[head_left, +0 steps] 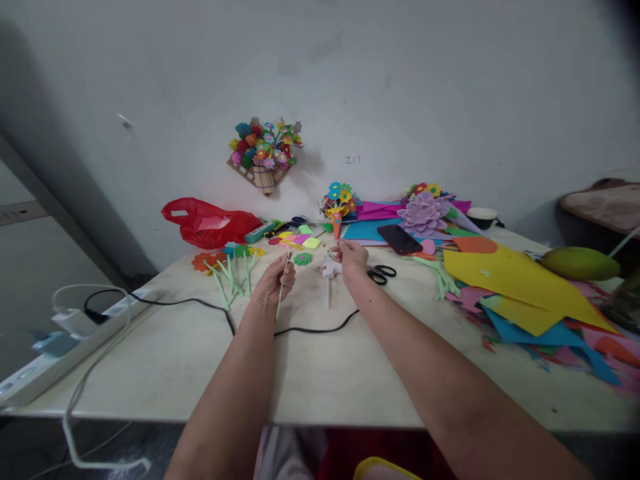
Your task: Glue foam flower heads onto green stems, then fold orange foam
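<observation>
My left hand [276, 275] is closed around a thin pale stick [281, 293], which slants down past the wrist. My right hand [353, 256] has its fingers pinched together, and whatever is between them is too small to make out. Right beside those fingertips is a white glue gun [331, 268], partly hidden, with a clear glue stick [330, 295] pointing back toward me. A green foam flower [303, 259] lies between my hands. Black-handled scissors [382, 274] rest just right of my right wrist.
Pale green strips [230, 279] lie left, below a red plastic bag [205, 223]. A black cord [200, 301] crosses the table from a power strip [107, 313]. A phone [399, 239], yellow foam sheets [520, 280] and a mango [580, 263] are right. An orange flower holder [337, 225] stands behind.
</observation>
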`<state>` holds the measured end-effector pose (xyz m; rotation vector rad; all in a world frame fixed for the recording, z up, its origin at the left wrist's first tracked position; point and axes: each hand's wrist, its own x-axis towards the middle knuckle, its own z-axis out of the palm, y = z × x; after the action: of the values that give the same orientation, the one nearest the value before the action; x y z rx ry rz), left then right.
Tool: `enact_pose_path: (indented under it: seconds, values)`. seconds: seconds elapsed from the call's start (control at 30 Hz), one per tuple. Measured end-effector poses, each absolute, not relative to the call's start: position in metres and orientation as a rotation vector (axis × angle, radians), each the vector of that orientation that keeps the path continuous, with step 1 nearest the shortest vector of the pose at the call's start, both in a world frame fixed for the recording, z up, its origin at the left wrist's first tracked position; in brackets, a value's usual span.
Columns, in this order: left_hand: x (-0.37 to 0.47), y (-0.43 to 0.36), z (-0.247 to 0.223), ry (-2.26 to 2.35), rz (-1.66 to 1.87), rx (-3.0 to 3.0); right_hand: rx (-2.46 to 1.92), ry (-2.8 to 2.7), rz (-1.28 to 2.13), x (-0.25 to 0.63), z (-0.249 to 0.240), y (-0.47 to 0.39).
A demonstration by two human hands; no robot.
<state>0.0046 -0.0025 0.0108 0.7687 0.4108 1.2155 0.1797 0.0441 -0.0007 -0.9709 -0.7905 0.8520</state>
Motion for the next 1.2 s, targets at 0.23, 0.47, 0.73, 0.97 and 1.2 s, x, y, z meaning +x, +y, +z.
enact_pose_path:
  seconds: [0.23, 0.47, 0.73, 0.97, 1.2]
  values:
    - [0.002, 0.002, 0.012, 0.426, 1.378, 0.773, -0.905, -1.183, 1.155, 0.150, 0.008, 0.016]
    - [-0.013, 0.016, 0.012, 0.547, 1.852, 0.678, -0.923, -1.358, 1.276, 0.135, 0.004, 0.009]
    - [-0.015, 0.018, 0.015, 0.576, 2.017, 0.663, -1.044, -1.849, 1.315, 0.115, 0.005, -0.014]
    - [-0.014, 0.017, 0.015, 0.615, 2.007, 0.698, -1.022, -1.788, 1.523, 0.103, 0.000, -0.028]
    - [-0.008, 0.018, 0.009, 0.711, 1.852, 0.839, -1.035, -1.642, 1.440, 0.105, -0.007, -0.009]
